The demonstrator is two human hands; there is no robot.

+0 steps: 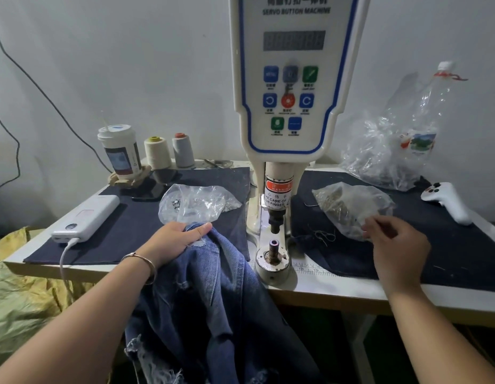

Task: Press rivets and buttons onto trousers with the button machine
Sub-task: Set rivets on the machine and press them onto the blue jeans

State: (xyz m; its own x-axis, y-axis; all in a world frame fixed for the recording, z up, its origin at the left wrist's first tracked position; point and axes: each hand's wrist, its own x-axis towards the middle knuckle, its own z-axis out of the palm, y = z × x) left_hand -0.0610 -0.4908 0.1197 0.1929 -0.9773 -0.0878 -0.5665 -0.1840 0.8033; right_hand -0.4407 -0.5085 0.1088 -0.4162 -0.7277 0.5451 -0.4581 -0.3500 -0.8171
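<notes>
Blue denim trousers (213, 295) hang over the table's front edge, left of the white servo button machine (293, 79). My left hand (177, 239) grips their top edge. The machine's lower die (273, 243) stands bare under the punch (275, 220). My right hand (393, 242) hovers at the near edge of a clear bag of small metal rivets (349, 206), fingers curled in a pinch; whether anything is between them I cannot tell. A second clear bag with buttons (193, 203) lies just beyond my left hand.
Dark cloth mats (407, 259) cover the white table on both sides of the machine. A white power bank (85, 217) with cable lies at left, a cup (120, 151) and two thread cones (168, 152) behind. A white controller (446, 200) and crumpled plastic sit at right.
</notes>
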